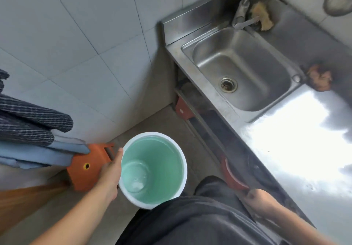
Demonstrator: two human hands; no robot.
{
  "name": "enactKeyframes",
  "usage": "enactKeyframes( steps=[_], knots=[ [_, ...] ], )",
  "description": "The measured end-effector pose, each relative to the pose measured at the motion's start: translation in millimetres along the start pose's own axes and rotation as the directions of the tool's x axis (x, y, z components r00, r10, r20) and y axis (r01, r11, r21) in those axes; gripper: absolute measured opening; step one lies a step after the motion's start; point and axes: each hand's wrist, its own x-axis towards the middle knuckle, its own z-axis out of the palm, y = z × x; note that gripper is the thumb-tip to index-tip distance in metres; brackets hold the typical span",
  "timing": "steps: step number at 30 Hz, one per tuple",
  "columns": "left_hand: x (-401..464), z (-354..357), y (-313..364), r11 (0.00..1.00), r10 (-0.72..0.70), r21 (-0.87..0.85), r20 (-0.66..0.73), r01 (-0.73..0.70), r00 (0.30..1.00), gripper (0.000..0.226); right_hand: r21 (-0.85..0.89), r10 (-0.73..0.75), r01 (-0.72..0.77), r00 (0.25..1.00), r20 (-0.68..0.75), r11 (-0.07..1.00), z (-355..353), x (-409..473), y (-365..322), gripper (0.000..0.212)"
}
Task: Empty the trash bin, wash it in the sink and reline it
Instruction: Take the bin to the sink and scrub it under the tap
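Note:
A round trash bin (172, 170), white outside and pale green inside, hangs upright over the floor at the lower middle. It looks bare inside, with no liner or trash showing. My left hand (109, 176) grips its left rim, thumb over the edge. My right hand (261, 200) is blurred near the front edge of the steel counter; whether it holds anything cannot be told. The steel sink (272, 94) lies up and to the right, its basin dry-looking, with the faucet (242, 12) over its far corner.
A yellowish sponge (262, 15) lies behind the faucet and a brown crumpled scrap (320, 77) sits right of the basin. An orange plastic stool (83, 168) with dark and blue cloths (34, 126) stands left of the bin. Red items (183, 107) sit under the counter.

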Motion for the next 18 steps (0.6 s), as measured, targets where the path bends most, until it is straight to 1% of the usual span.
enactKeyframes(
  steps=[2,3,4,6,9,11,13,14,16,18],
  knots=[
    [17,6,26,0.999,0.016,0.034,0.021,-0.017,1.000,0.058,0.125,-0.019,0.021,1.000,-0.016,0.992,-12,4,-29,0.034],
    [23,10,40,0.999,0.017,0.041,0.037,-0.018,0.999,0.061,0.160,-0.043,0.047,0.999,-0.027,0.986,-17,7,-44,0.032],
    [30,14,53,0.999,0.016,0.048,0.057,-0.018,0.998,0.063,0.178,-0.072,0.078,0.997,-0.041,0.981,-22,11,-58,0.031],
    [42,24,80,0.996,0.032,0.078,0.102,-0.040,0.994,0.058,0.188,-0.125,0.134,0.990,-0.061,0.973,-33,21,-81,0.029],
    [53,46,120,0.986,0.041,0.150,0.181,-0.069,0.983,0.061,0.226,-0.131,0.141,0.990,-0.056,0.964,-54,42,-103,0.024],
    [58,62,150,0.984,0.049,0.160,0.210,-0.083,0.977,0.063,0.209,-0.140,0.148,0.989,-0.056,0.967,-70,56,-111,0.019],
    [60,76,189,0.983,0.059,0.158,0.241,-0.099,0.969,0.065,0.185,-0.137,0.145,0.989,-0.056,0.972,-86,69,-114,0.019],
    [60,82,211,0.982,0.064,0.155,0.278,-0.110,0.958,0.066,0.167,-0.135,0.144,0.989,-0.061,0.976,-95,76,-116,0.020],
    [53,90,258,0.980,0.101,0.128,0.348,-0.154,0.932,0.059,0.130,-0.141,0.147,0.989,-0.050,0.981,-112,85,-117,0.020],
    [39,95,305,0.975,0.165,0.065,0.426,-0.212,0.889,0.052,0.090,-0.173,0.174,0.985,-0.019,0.981,-127,88,-120,0.027]
  ],
)
